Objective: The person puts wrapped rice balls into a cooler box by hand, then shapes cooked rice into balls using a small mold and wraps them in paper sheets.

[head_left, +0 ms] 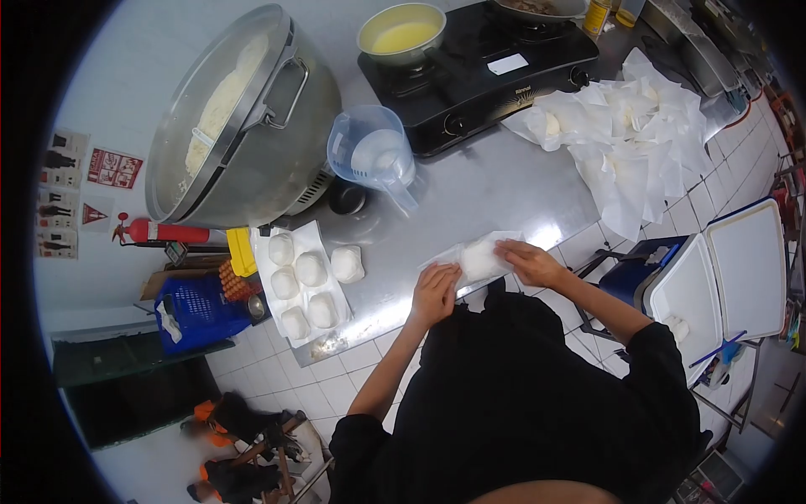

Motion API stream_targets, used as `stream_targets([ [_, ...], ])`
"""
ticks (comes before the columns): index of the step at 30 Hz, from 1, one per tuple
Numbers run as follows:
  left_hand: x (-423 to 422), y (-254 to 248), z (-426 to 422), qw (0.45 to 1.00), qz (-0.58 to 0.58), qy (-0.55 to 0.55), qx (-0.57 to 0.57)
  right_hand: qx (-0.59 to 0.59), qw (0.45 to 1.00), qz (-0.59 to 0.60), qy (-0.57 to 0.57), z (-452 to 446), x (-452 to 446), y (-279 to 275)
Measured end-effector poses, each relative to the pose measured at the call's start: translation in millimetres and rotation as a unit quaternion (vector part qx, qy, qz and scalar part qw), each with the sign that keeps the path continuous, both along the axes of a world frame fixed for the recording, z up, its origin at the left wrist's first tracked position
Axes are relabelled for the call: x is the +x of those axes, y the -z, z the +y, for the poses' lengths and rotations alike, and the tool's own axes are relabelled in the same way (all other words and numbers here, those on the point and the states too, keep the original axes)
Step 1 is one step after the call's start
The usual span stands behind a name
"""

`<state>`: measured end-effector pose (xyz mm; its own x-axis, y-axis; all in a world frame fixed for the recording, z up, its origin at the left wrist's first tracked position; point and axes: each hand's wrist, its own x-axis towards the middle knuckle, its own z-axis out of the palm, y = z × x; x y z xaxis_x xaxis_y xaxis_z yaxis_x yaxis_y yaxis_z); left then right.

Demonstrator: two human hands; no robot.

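At the front edge of the steel table, a white rice packet (480, 260) lies on a sheet of thin paper between my hands. My left hand (437, 292) has its fingers closed on the left end of the paper. On the other end, my right hand (531, 264) pinches the paper near the top right corner. To the left, several white rice mounds (311, 270) sit on a white paper sheet (330, 326), and one more rice mound (347, 264) stands just beside it. Crumpled white paper wraps (625, 160) are heaped at the right, some with pale lumps inside.
A large rice cooker (311, 109) full of rice stands at the back left. Beside it are a blue plastic jug (369, 151) and a black gas stove (478, 92) with a pan (403, 34) of yellow liquid. An open cooler box (684, 286) stands to the right. Two people sit at lower left.
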<state>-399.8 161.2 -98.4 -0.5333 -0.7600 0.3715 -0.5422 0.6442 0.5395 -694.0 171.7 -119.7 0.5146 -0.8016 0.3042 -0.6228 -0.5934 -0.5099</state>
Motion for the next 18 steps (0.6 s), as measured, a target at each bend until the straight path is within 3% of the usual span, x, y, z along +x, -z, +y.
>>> stream_targets([
  [2, -7, -20, 10, 0.999, 0.010, -0.021, 0.030, 0.019, 0.999, -0.034, -0.025, 3, -2, -22],
  [6, -3, 21, 5, 0.999, -0.024, -0.027, 0.035, 0.029, 1.000, -0.008, -0.009, 1, 1, -11],
  [8, 1, 39, -2, 0.994, -0.054, -0.041, 0.086, 0.121, 0.992, 0.011, 0.022, -3, 5, -15],
  [9, -5, 26, -6, 0.996, -0.014, -0.058, 0.066, 0.166, 0.985, 0.020, 0.037, -5, 9, -18],
  [12, -18, -9, -17, 0.940, 0.113, -0.155, 0.281, 0.219, 0.970, 0.007, 0.103, -20, 23, -23],
  [18, -14, -12, -31, 0.969, 0.045, -0.097, 0.224, 0.151, 0.979, -0.088, 0.102, -47, 37, -51],
])
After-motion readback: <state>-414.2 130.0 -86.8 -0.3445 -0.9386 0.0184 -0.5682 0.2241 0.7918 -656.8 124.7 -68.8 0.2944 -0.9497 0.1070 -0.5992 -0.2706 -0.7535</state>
